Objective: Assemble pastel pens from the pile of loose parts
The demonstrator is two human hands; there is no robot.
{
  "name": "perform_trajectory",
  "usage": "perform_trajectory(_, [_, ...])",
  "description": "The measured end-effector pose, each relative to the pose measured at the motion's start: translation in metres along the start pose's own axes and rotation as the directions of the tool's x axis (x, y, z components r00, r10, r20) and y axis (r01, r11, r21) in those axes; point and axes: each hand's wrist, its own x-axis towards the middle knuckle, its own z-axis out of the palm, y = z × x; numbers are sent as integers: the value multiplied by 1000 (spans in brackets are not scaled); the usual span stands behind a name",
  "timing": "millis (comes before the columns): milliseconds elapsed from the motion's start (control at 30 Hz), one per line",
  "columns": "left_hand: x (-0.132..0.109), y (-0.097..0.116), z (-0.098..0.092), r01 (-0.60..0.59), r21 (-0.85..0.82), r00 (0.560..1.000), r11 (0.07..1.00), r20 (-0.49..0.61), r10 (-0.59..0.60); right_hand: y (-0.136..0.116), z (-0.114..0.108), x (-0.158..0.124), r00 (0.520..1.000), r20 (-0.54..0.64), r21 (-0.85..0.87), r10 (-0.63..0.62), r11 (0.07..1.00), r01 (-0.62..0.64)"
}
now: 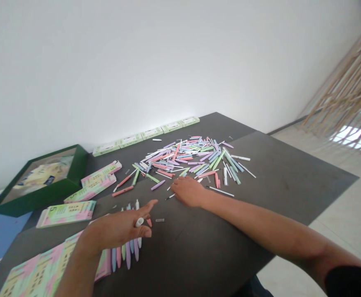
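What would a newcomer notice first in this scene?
A heap of pastel pens and pen parts fills the dark table's middle. Below it, the right hand rests near its edge and the left hand holds a small white pen part. A green box sits far left.

A heap of pens [186, 159] lies on the table [230, 231] just ahead of the right hand's fingers [180, 187]. A row of pens [127, 251] lies beneath the left hand's fingers [146, 208], with boxes [65, 213] to their left and a tray [38, 181] beyond.
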Motion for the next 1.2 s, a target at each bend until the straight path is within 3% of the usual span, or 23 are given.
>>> perform_trajectory(333, [-1, -6, 3, 35, 33, 999, 999, -35, -34, -18, 8, 36, 983, 81, -140, -163, 975, 173])
perform_trajectory(467, [-2, -11, 5, 39, 54, 999, 998, -23, -38, -21, 10, 44, 975, -5, -161, -222, 963, 218])
perform_trajectory(633, [-2, -17, 11, 64, 72, 996, 995, -68, -60, -25, 1, 49, 963, -183, -135, -199, 975, 176])
perform_trajectory(767, [-2, -16, 12, 47, 60, 997, 997, -67, -43, -19, -17, 46, 979, -194, -14, -64, 998, 63])
perform_trajectory(900, [-5, -14, 12, 42, 45, 998, 998, -56, -40, 12, -33, 17, 972, -200, 247, 121, 967, -70])
perform_trajectory(1033, [-8, -8, 11, 83, 49, 994, 995, -69, -80, 43, -31, -39, 937, -141, 490, 319, 845, -214])
perform_trajectory(1200, [-8, 5, 10, 109, 72, 992, 991, -71, -104, 34, -3, -105, 844, 23, 515, 536, 717, -470])
